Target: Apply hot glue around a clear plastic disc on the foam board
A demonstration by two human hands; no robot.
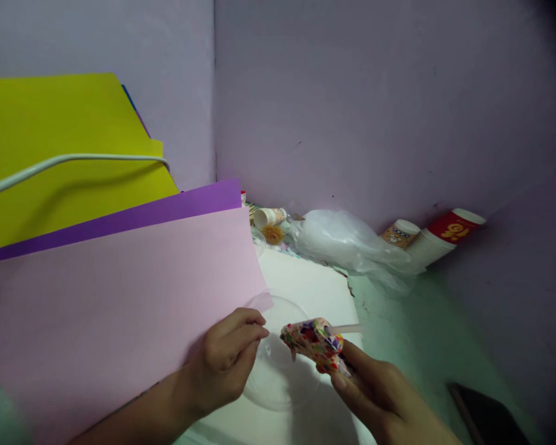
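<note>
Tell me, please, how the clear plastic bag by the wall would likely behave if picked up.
The clear plastic bag would probably be floppy, since its thin film lies in creases. Its glossy surface suggests it may feel slippery. Lifting it might disturb the red-and-white cup stack, which appears to meet its edge.

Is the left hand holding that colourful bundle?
No, the right hand holds the colourful bundle, while the left hand is apart from it.

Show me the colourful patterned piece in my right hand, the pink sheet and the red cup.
Colourful patterned piece [311, 341]: head view, middle of its surface.
Pink sheet [120, 315]: head view, middle of its face.
Red cup [453, 228]: head view, its red side.
</note>
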